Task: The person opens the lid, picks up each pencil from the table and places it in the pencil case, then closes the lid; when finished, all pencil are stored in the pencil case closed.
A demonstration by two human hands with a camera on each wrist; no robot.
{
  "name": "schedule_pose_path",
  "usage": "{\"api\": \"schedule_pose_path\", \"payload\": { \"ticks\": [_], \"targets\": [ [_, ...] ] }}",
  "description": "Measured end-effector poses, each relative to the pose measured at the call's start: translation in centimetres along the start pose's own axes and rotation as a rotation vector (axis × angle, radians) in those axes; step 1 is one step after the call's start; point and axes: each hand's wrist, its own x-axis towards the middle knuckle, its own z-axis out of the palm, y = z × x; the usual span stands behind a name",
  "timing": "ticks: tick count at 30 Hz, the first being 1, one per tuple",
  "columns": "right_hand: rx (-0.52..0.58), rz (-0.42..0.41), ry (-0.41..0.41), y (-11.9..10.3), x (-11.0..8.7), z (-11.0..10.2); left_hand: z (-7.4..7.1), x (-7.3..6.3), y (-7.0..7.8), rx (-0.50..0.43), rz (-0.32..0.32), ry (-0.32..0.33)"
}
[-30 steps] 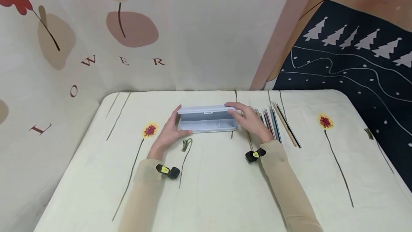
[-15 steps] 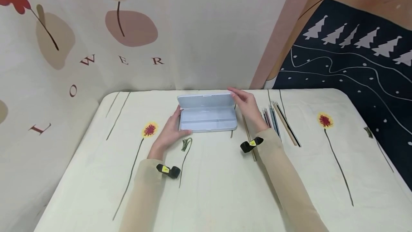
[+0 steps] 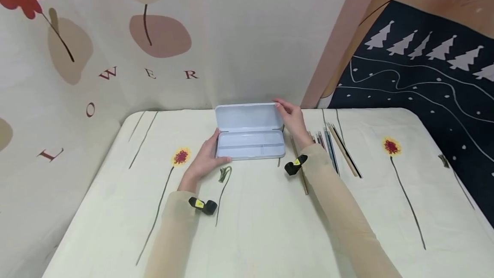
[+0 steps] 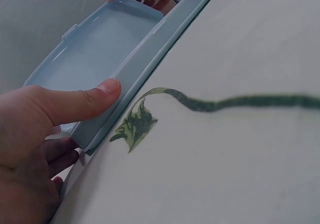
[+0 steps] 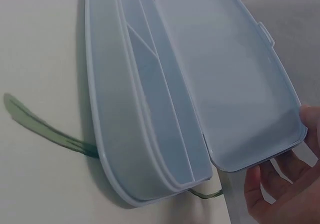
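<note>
Pencil case (image 3: 247, 154), pale blue, sits on the far part of the bench (image 3: 254, 226), a little left of its middle, with its long side towards the person. Its lid (image 3: 248, 118) is raised and leans back on the far side, and a small tab (image 5: 267, 34) juts from the lid's edge. Inside, a long divider (image 5: 172, 109) runs the length of the case, and a short crosspiece (image 5: 142, 40) parts the near compartment, right of its middle. The left hand (image 3: 204, 160) grips the case at its left end, the thumb pressed on the near wall and the other fingers round the end. The right hand (image 3: 292, 120) pinches the lid at its far right corner, with the thumb on the inner side and the fingers behind. To the right of the case, a single pencil (image 3: 304, 181) lies partly hidden under the right wrist. Further right lies a loose group of pencils (image 3: 332, 151), some hidden by the right arm, with a tan one and a dark one side by side at its right edge. Flowers on long stems are printed on the pale bench cover. Beige sleeves (image 3: 173, 231) cover both arms, and a small black camera (image 3: 207, 207) is worn at each wrist.
</note>
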Motion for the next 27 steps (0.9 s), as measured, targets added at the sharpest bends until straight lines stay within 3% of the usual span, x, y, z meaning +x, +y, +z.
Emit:
{"api": "schedule_pose_path", "payload": {
  "ticks": [12,20,27],
  "targets": [
    [-0.052,-0.065,-0.018,0.0,-0.5,-0.7,0.0,-0.1,0.2,0.040,0.005,-0.013],
    [-0.072,-0.092,0.031,0.6,-1.8,-2.8,0.1,-0.1,0.1,0.047,0.024,-0.014],
    [-0.085,-0.120,0.026,1.5,-3.2,-4.6,0.1,0.0,0.3,0.109,0.012,-0.060]
  ]
}}
